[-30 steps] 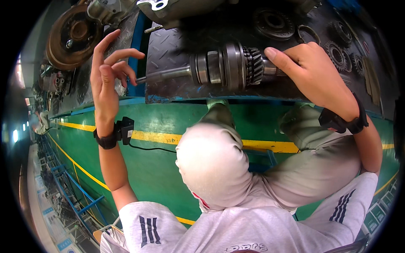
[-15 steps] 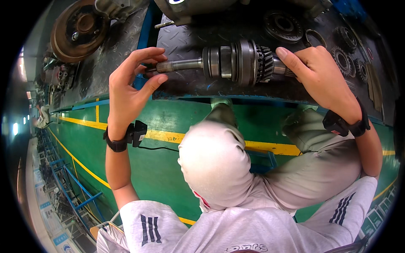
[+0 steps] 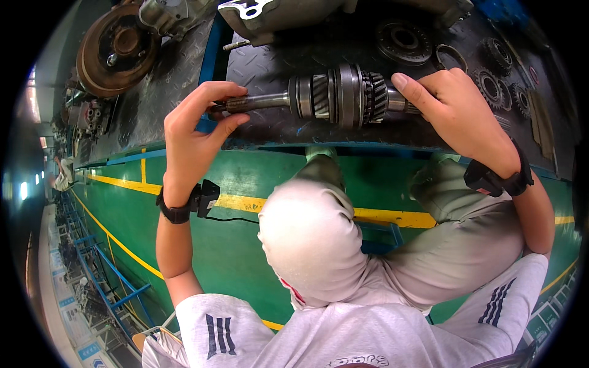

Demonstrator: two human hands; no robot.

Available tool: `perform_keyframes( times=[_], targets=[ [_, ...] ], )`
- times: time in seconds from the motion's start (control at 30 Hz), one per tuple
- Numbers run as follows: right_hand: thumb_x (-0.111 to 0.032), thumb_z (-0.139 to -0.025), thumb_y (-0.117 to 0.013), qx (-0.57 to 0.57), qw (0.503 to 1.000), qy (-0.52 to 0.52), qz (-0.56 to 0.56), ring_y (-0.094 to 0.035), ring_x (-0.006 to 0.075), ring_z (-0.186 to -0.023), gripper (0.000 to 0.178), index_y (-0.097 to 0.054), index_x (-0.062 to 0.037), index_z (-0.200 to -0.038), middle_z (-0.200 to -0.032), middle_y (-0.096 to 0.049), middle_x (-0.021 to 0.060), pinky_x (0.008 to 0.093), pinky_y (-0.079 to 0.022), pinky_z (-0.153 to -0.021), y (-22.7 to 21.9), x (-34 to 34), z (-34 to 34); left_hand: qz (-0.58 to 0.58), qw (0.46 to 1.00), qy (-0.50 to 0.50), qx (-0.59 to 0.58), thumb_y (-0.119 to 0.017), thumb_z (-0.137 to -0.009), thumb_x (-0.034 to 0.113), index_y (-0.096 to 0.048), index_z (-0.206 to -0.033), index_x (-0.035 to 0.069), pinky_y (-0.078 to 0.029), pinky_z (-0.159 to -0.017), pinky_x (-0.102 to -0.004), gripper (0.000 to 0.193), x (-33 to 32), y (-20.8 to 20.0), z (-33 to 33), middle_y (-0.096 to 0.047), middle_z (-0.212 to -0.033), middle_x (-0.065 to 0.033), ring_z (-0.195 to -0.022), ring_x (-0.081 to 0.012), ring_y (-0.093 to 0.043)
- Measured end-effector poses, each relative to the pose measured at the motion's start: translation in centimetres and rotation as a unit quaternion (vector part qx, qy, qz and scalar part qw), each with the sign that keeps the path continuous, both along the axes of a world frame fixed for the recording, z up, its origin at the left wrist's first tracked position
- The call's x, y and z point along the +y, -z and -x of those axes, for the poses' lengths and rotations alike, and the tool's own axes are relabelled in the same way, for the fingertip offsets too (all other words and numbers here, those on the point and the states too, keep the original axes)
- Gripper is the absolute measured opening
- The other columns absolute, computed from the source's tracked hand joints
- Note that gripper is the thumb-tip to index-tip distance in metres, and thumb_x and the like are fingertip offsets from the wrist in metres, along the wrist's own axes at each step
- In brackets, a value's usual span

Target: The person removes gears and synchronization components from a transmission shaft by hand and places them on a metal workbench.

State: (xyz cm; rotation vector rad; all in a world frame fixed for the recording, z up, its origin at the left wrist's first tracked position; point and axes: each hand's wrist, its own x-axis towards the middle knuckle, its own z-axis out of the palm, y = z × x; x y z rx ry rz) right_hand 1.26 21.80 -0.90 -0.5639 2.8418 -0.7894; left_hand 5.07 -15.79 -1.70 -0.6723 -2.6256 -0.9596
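Note:
A steel gear shaft (image 3: 345,98) with several gears and rings lies crosswise in front of me, over the near part of the dark bench. My left hand (image 3: 199,126) curls around its thin left end, with thumb below and fingers above. Whether the thumb touches the metal is hard to see. At the opposite end, my right hand (image 3: 457,113) is closed on the splined part of the shaft, thumb on top. Its other fingers are mostly hidden. Helical teeth show beside the wide middle ring and at the right gear.
Behind the shaft, the bench (image 3: 270,67) has a patterned metal top. A grey metal housing (image 3: 288,18) stands at the back. Toward the right lie a round gear plate (image 3: 404,42), a thin ring (image 3: 452,56) and loose gears (image 3: 491,86). A rusty brake disc (image 3: 116,52) stands at left.
My left hand has moved slightly right and down, and its fingers sit closer around the shaft end. The shaft has shifted slightly left; helical teeth now show left of the wide ring.

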Motion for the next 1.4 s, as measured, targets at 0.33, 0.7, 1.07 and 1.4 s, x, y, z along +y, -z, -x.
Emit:
perform_keyframes(
  times=[0.33, 0.7, 1.07, 1.4],
  targets=[
    [-0.05, -0.108, -0.06, 0.002, 1.0, -0.003, 0.011, -0.06, 0.0441, -0.057, 0.067, -0.074, 0.0098, -0.079, -0.06, -0.057, 0.0278, 0.0493, -0.049, -0.061, 0.0, 0.0, 0.0, -0.051, 0.992, 0.028, 0.108, -0.089, -0.072, -0.008, -0.074, -0.106, 0.001, -0.057, -0.087, -0.0312, 0.038, 0.8, 1.0, 0.3, -0.074, -0.106, -0.0087, -0.096, -0.0216, -0.072],
    [-0.049, -0.108, -0.06, 0.017, 1.0, -0.01, -0.003, -0.059, 0.0447, -0.057, 0.067, -0.073, 0.0087, -0.076, -0.059, -0.057, 0.027, 0.051, -0.048, -0.061, 0.1, -0.1, -0.4, -0.16, 0.982, 0.034, -0.091, -0.059, -0.115, 0.026, -0.038, -0.155, 0.003, -0.049, -0.1, -0.0302, 0.051, -1.8, 1.4, 2.7, -0.077, -0.123, -0.0154, -0.114, -0.0202, -0.071],
    [-0.043, -0.11, -0.057, 0.059, 0.996, -0.051, -0.038, -0.059, 0.046, -0.064, 0.055, -0.075, 0.002, -0.084, -0.062, -0.057, 0.025, 0.0552, -0.046, -0.064, 0.2, 0.4, -0.3, -0.108, 0.983, 0.063, -0.137, -0.08, -0.099, 0.016, -0.06, -0.141, -0.002, -0.047, -0.111, -0.0361, 0.05, -2.0, 0.1, 0.7, -0.069, -0.137, -0.0163, -0.129, -0.0242, -0.066],
    [-0.045, -0.11, -0.055, 0.063, 0.994, -0.063, -0.06, -0.061, 0.0448, -0.065, 0.052, -0.077, -0.0021, -0.089, -0.063, -0.059, 0.0231, 0.0547, -0.048, -0.064, 0.0, 0.3, -0.2, -0.161, 0.977, 0.071, -0.117, -0.081, -0.085, -0.012, -0.074, -0.124, -0.004, -0.053, -0.106, -0.0342, 0.041, -1.5, 1.1, 0.6, -0.073, -0.127, -0.0132, -0.12, -0.0214, -0.069]
  ],
)
